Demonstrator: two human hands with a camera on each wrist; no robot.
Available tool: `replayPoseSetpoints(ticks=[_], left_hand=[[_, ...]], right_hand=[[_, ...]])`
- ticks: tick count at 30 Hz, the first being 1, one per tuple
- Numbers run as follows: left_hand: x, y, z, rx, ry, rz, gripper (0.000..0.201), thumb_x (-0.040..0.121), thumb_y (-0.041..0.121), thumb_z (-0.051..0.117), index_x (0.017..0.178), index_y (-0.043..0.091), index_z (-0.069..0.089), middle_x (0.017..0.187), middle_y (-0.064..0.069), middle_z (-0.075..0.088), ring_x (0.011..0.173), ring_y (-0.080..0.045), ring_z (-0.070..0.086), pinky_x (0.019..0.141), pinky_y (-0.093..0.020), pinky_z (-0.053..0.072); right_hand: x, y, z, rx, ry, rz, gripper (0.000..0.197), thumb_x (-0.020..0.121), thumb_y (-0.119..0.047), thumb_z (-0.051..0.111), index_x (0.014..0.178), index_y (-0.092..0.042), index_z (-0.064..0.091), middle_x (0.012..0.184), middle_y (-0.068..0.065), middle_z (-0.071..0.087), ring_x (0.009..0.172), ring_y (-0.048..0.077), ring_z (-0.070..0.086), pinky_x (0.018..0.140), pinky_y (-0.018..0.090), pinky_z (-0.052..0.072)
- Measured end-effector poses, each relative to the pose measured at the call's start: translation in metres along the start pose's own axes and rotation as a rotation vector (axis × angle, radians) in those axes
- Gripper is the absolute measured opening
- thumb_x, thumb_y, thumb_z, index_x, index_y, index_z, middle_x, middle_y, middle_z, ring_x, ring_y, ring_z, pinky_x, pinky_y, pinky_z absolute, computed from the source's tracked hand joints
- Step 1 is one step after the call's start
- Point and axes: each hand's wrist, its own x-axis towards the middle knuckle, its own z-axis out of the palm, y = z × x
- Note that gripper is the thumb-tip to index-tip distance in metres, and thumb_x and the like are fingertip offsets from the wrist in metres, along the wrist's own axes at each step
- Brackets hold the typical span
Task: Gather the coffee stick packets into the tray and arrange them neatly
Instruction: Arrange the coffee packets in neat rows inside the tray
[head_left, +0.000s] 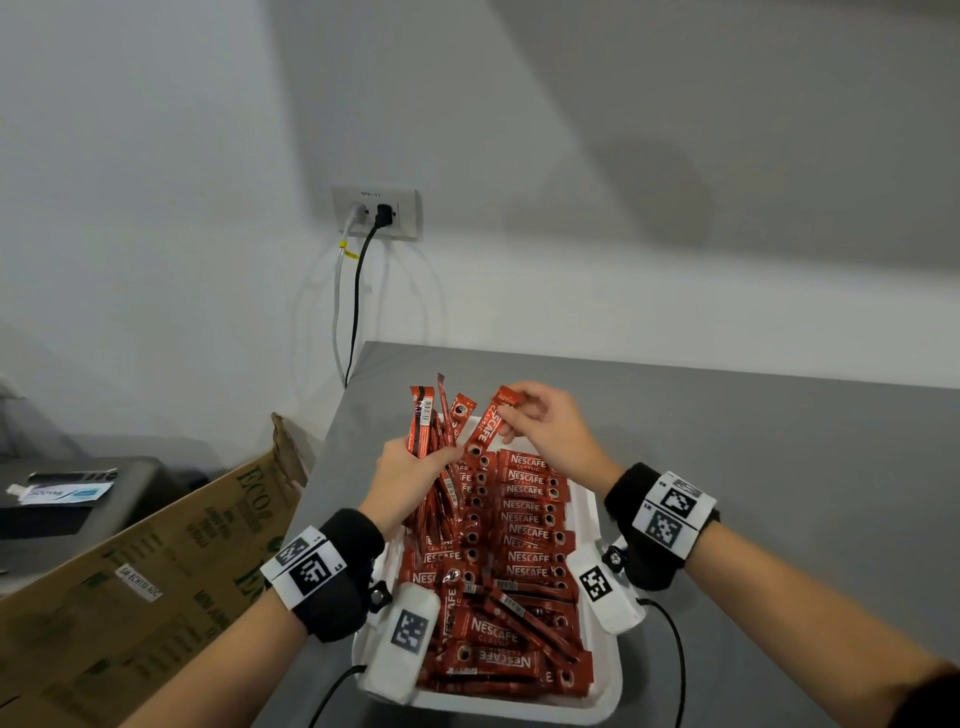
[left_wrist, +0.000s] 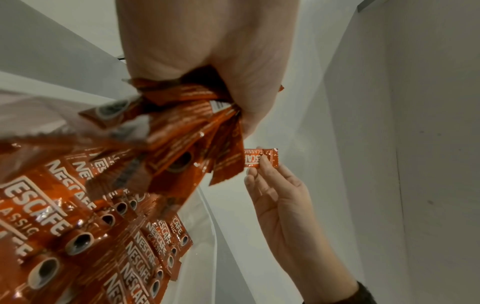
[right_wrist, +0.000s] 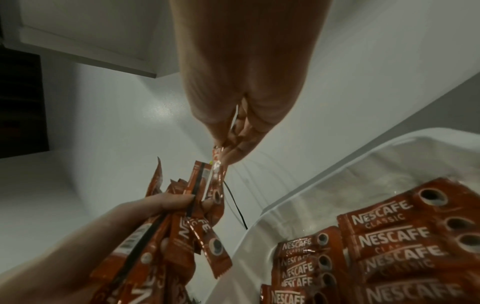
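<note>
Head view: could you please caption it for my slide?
Left hand grips a packet bundle; right hand pinches one packet above the tray.

Office pantry or break-room corner suggested, grey countertop (head_left: 727, 441) set against plain white walls, labelled wall socket (head_left: 375, 212) with two plugs fitted, bulk Nescafé stick packets (head_left: 524, 519) in a white tray (head_left: 605, 675), printed cardboard carton (head_left: 156, 587) alongside

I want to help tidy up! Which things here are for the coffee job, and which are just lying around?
For the job:
- bunch of packets held by the left hand
- single packet pinched by the right hand
- white tray
- neat rows

Just lying about:
- cardboard box
- wall socket
- cables
</note>
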Motion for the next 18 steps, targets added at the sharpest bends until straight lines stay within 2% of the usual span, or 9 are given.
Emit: replayPoseSetpoints(ticks=[2,4,7,9,10,12,14,18], left_hand=[[0.000,0.000,0.000,0.013,0.019,0.007,0.007,0.084,0.018,0.066,0.089,0.013,0.065,0.093,-0.011,0.071,0.087,-0.026,0.069,0.087,-0.041,0.053],[0.000,0.000,0.001,0.017,0.030,0.009,0.010,0.084,0.018,0.067,0.090,0.011,0.066,0.093,-0.011,0.071,0.086,-0.026,0.069,0.086,-0.041,0.054],[-0.003,0.003,0.002,-0.015,-0.070,0.023,0.024,0.083,0.018,0.068,0.104,0.009,0.064,0.094,-0.006,0.072,0.084,-0.019,0.070,0.074,-0.027,0.055],[-0.007,0.006,0.005,-0.034,-0.130,0.035,0.024,0.083,0.017,0.067,0.105,0.011,0.063,0.093,-0.003,0.073,0.081,-0.014,0.071,0.065,-0.018,0.052],[-0.008,0.006,0.007,-0.035,-0.131,0.040,0.024,0.083,0.017,0.067,0.105,0.011,0.063,0.092,-0.003,0.073,0.080,-0.013,0.071,0.065,-0.017,0.052],[-0.008,0.005,0.010,-0.019,-0.078,0.062,0.024,0.082,0.017,0.068,0.104,0.011,0.063,0.092,-0.004,0.072,0.080,-0.014,0.070,0.066,-0.018,0.052],[-0.007,0.004,0.012,-0.010,-0.009,0.087,0.021,0.083,0.020,0.068,0.101,0.010,0.065,0.090,-0.005,0.072,0.081,-0.017,0.070,0.069,-0.022,0.053],[-0.005,0.001,0.011,0.010,0.016,0.045,0.018,0.084,0.022,0.066,0.095,0.007,0.066,0.090,-0.010,0.071,0.081,-0.022,0.069,0.076,-0.033,0.055]], right_hand=[[-0.002,0.000,-0.002,-0.013,-0.027,-0.008,0.011,0.091,-0.009,0.059,0.093,-0.019,0.062,0.077,0.003,0.067,0.064,0.008,0.064,0.070,0.024,0.055],[-0.004,-0.001,-0.003,0.039,-0.053,0.011,0.012,0.090,-0.007,0.060,0.093,-0.018,0.062,0.080,0.006,0.067,0.064,0.008,0.065,0.070,0.023,0.056],[-0.005,0.000,0.000,0.063,-0.052,0.023,0.014,0.089,-0.007,0.062,0.099,-0.017,0.059,0.079,0.004,0.064,0.063,0.008,0.065,0.068,0.023,0.056],[-0.005,-0.001,0.004,0.038,-0.008,0.018,0.022,0.087,-0.009,0.064,0.107,-0.018,0.057,0.076,0.002,0.062,0.062,0.008,0.065,0.067,0.023,0.055],[-0.005,-0.002,0.005,0.031,0.013,0.014,0.028,0.086,-0.011,0.066,0.111,-0.020,0.056,0.077,0.001,0.063,0.063,0.007,0.065,0.068,0.023,0.055],[-0.009,-0.002,0.010,0.043,0.038,0.003,0.039,0.084,-0.015,0.070,0.116,-0.024,0.052,0.079,-0.001,0.066,0.070,0.006,0.065,0.073,0.023,0.054],[-0.014,0.000,0.018,0.020,0.046,0.006,0.040,0.083,-0.018,0.072,0.118,-0.023,0.052,0.084,-0.004,0.068,0.079,0.006,0.065,0.079,0.020,0.053],[-0.020,0.002,0.027,-0.012,0.053,0.058,0.013,0.083,-0.013,0.070,0.095,-0.014,0.065,0.082,-0.004,0.066,0.075,0.004,0.064,0.073,0.017,0.052]])
